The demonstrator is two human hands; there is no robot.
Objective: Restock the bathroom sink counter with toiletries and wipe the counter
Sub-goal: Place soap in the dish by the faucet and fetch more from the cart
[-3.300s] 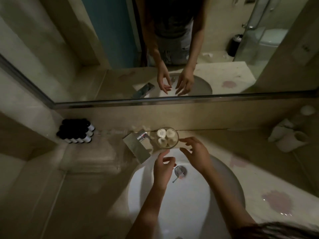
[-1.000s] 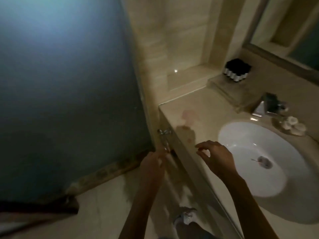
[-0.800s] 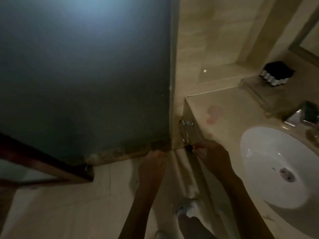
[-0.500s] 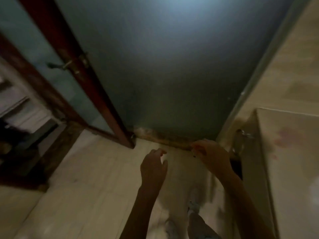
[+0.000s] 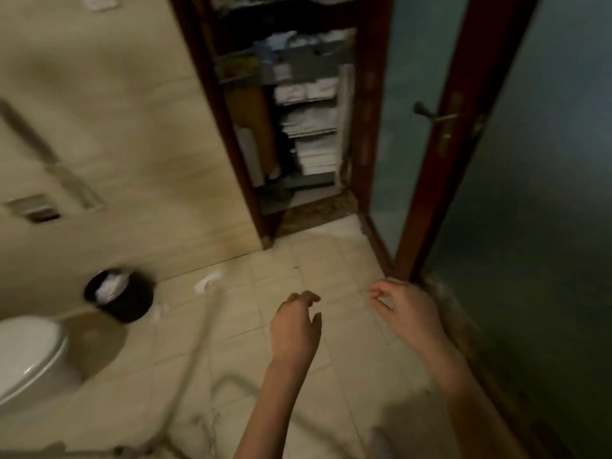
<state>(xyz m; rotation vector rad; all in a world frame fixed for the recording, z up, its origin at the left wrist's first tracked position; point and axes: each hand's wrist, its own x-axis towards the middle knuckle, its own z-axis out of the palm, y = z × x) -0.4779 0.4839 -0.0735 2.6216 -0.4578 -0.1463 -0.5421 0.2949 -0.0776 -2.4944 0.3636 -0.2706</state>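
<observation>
The sink counter and its toiletries are out of view. Both my hands hang in front of me over the beige tiled floor (image 5: 298, 260). My left hand (image 5: 294, 326) is empty, its fingers loosely curled and apart. My right hand (image 5: 404, 309) is also empty, with thumb and forefinger bent toward each other but not touching. Beyond the doorway stands a supply cart (image 5: 298, 111) with shelves of folded white towels (image 5: 314, 150) and other blurred items.
An open door (image 5: 440, 127) with a dark red frame and a brass handle stands at the right, beside a frosted teal glass panel (image 5: 546, 193). A black waste bin (image 5: 121, 294) holding white paper and a white toilet (image 5: 26, 352) are at the left.
My view has swung left, away from the sink counter, past the glass panel to the doorway and cart. Both hands stay empty in front of me.
</observation>
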